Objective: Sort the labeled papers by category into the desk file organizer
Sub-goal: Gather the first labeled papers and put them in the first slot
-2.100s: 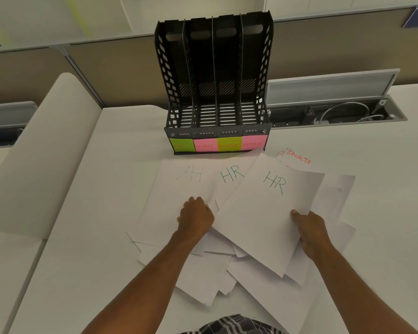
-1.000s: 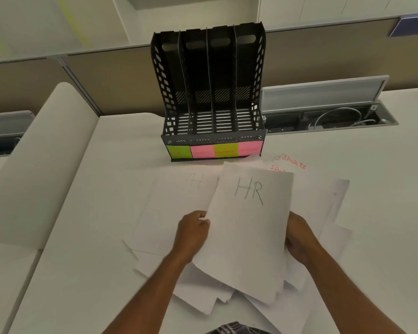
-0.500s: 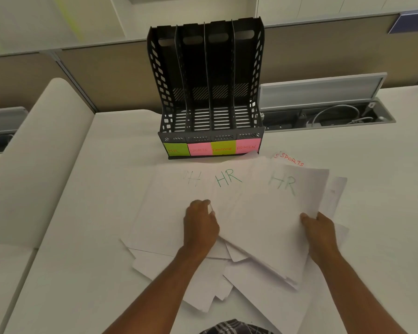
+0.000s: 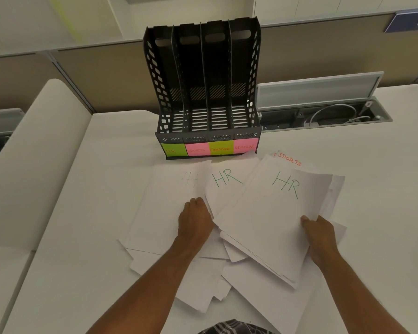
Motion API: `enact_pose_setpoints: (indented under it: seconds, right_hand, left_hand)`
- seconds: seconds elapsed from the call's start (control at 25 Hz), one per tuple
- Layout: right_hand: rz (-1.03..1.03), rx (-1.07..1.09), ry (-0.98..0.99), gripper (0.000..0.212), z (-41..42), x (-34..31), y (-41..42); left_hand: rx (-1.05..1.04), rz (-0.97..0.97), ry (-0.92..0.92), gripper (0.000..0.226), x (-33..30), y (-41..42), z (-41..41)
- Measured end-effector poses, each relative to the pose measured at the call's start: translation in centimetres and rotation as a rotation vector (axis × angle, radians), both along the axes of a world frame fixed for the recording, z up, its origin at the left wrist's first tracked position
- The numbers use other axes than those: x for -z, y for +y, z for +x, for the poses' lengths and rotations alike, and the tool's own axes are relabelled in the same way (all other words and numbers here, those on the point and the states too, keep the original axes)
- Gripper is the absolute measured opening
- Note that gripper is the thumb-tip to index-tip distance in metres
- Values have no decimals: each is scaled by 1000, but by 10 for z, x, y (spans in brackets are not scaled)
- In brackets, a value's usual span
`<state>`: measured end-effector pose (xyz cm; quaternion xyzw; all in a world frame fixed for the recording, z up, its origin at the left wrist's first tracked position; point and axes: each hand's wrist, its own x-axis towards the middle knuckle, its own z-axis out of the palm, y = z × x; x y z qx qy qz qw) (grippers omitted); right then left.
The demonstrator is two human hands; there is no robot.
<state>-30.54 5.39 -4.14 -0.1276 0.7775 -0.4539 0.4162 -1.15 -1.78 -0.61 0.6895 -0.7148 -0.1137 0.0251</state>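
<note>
A black file organizer point(image 4: 256, 75) with several empty slots stands at the back of the desk; sticky labels on its front read HR, SPORTS, FINANCE, ADMIN. A loose pile of white papers point(image 4: 200, 288) lies in front of it. My right hand point(image 4: 320, 233) grips the right edge of a small stack topped by an HR sheet point(image 4: 270, 218). My left hand point(image 4: 194, 219) presses, fingers curled, on a face-down sheet point(image 4: 159, 208) beside another HR sheet point(image 4: 223, 186). A SPORTS sheet point(image 4: 290, 160) peeks out behind.
A white desk point(image 4: 82, 237) carries everything. An open cable tray point(image 4: 328, 116) with wires and a raised lid sits to the right of the organizer. A partition wall runs behind. A curved white panel lies at the left.
The HR stack, held upright in both hands a second ago, has come down flat to the right. My left hand let go of it and now rests on the left sheets.
</note>
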Motion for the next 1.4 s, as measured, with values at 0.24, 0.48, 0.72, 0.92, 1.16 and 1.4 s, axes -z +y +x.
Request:
enact_pose_setpoints:
  seconds: [0.24, 0.48, 0.72, 0.92, 1.16, 1.4]
  right_hand:
    - [-18, -28, -7, 35, 3, -8, 0]
    - [-89, -137, -23, 38, 23, -20, -8]
    - [-143, -299, -83, 36, 48, -33, -17]
    - [-158, -378, -213, 14, 61, -37, -19]
    - [-96, -460, -249, 20, 63, -32, -15]
    - [-48, -447, -317, 14, 59, -31, -14]
  left_hand:
    - [-170, -94, 155, 23, -35, -18, 27]
    - [-415, 98, 1132, 18, -128, -40, 61]
    - [-328, 249, 1620, 11, -158, -34, 71]
    - [-553, 402, 1469, 27, -94, -14, 42]
    - [-670, 275, 1060, 21, -27, 23, 21]
    - [-627, 168, 1062, 46, -25, 29, 17]
